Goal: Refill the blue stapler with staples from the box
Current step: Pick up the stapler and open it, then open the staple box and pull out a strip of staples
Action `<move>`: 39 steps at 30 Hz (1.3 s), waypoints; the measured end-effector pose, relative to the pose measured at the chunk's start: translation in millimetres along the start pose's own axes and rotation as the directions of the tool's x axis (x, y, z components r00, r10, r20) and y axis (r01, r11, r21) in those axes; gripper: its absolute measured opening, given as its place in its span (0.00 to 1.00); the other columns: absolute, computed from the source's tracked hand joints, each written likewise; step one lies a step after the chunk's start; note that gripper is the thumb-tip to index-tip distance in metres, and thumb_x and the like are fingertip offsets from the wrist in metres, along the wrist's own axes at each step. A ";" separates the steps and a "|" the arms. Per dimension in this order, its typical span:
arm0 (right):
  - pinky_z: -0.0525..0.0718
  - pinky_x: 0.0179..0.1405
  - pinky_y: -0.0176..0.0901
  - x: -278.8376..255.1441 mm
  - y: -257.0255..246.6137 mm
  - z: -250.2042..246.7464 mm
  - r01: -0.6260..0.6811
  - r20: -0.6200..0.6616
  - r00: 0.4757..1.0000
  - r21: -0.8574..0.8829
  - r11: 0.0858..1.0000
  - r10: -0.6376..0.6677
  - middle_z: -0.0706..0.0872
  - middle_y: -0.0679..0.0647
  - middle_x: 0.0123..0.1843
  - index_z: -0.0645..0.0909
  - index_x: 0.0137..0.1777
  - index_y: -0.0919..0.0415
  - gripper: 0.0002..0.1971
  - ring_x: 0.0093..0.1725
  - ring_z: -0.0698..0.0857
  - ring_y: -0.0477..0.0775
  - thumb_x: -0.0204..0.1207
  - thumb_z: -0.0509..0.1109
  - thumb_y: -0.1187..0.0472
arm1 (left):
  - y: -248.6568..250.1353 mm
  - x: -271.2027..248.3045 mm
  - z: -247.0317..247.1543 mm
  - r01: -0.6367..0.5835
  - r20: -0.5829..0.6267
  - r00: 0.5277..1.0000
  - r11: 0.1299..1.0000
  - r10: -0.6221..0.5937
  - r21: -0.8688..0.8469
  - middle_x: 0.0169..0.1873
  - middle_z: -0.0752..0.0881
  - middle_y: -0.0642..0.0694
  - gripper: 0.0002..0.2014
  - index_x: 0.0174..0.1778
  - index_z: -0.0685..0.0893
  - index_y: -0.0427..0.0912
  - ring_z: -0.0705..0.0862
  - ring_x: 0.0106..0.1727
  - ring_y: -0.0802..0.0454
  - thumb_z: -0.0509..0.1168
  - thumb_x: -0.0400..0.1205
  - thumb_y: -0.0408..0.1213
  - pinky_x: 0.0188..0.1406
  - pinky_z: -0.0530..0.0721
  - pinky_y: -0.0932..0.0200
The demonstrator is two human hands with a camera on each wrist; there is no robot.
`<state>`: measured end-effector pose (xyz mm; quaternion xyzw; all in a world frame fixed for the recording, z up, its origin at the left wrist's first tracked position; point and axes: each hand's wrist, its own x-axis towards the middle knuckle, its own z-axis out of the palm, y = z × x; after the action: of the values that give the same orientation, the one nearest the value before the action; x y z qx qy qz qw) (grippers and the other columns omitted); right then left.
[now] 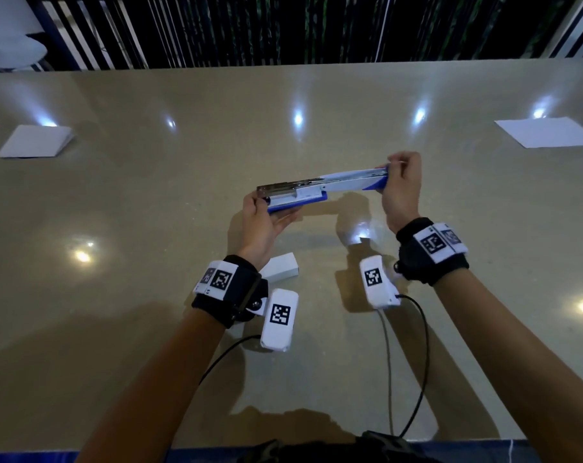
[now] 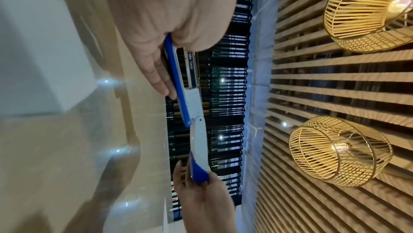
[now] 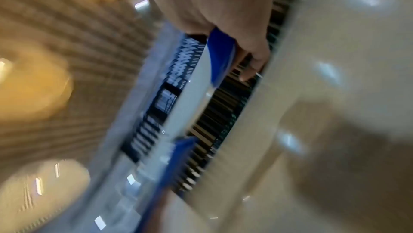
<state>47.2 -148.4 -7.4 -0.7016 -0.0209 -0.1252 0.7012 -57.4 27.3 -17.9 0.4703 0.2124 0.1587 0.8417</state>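
Note:
The blue and white stapler (image 1: 323,187) is swung fully open into one long line and held above the table. My left hand (image 1: 266,215) grips its blue base and metal staple channel (image 1: 283,192) at the left end. My right hand (image 1: 400,182) pinches the tip of the white and blue top cover (image 1: 356,182) at the right end. In the left wrist view the stapler (image 2: 190,106) runs from my left fingers (image 2: 161,77) down to my right hand (image 2: 205,194). The right wrist view is blurred; the cover (image 3: 201,81) shows under my right hand's fingers (image 3: 252,56). The small white staple box (image 1: 280,267) lies on the table by my left wrist.
The beige table (image 1: 149,228) carries a folded white paper (image 1: 36,142) at far left and a white sheet (image 1: 547,132) at far right. Cables (image 1: 417,362) trail from the wrist cameras toward the near edge. A dark slatted wall stands behind the table.

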 end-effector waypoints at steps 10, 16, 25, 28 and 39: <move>0.54 0.70 0.56 -16.5 1.7 16.0 0.575 0.663 0.731 -0.476 0.666 -0.157 0.85 0.47 0.56 0.81 0.59 0.52 0.17 0.59 0.80 0.46 0.77 0.63 0.44 | 7.2 -2.2 10.2 -0.101 0.126 0.989 0.964 0.071 0.245 0.66 0.79 0.32 0.15 0.73 0.66 0.38 0.88 0.42 0.47 0.45 0.91 0.34 0.42 0.90 0.62; 0.75 0.55 0.57 -6.2 11.4 34.1 0.636 0.721 0.670 -0.433 0.639 -0.178 0.85 0.54 0.51 0.84 0.54 0.59 0.13 0.52 0.82 0.55 0.76 0.70 0.51 | 5.8 1.7 -0.9 0.010 0.081 0.996 0.943 -0.039 0.331 0.68 0.79 0.36 0.16 0.76 0.63 0.42 0.88 0.49 0.46 0.45 0.91 0.37 0.49 0.88 0.57; 0.76 0.60 0.62 3.2 27.0 68.9 0.597 0.750 0.661 -0.522 0.609 -0.006 0.80 0.60 0.53 0.85 0.54 0.61 0.15 0.57 0.77 0.63 0.72 0.74 0.52 | 14.8 15.8 -45.3 0.007 -0.013 1.000 0.533 0.008 0.846 0.67 0.75 0.38 0.28 0.73 0.62 0.49 0.77 0.69 0.37 0.58 0.76 0.45 0.70 0.77 0.38; 0.75 0.63 0.60 1.8 29.3 75.1 0.617 0.777 0.618 -0.575 0.538 0.122 0.79 0.61 0.58 0.84 0.56 0.61 0.17 0.61 0.75 0.64 0.72 0.75 0.53 | 21.9 5.4 -44.2 0.067 -0.034 0.996 0.447 -0.081 0.892 0.61 0.71 0.40 0.21 0.60 0.63 0.45 0.75 0.67 0.37 0.64 0.74 0.42 0.67 0.78 0.39; 0.66 0.63 0.54 -12.0 12.1 62.6 0.619 0.755 0.654 -0.570 0.540 0.047 0.79 0.54 0.58 0.82 0.58 0.53 0.17 0.61 0.75 0.54 0.71 0.75 0.50 | 27.4 0.4 -43.9 0.131 0.012 0.944 0.407 -0.329 0.904 0.32 0.72 0.50 0.12 0.36 0.71 0.47 0.68 0.32 0.56 0.54 0.86 0.34 0.31 0.64 0.62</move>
<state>47.2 -84.8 -20.8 -0.9113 -0.3505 0.0282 0.2141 -81.0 73.2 -14.9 0.8210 0.2461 -0.1400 0.4957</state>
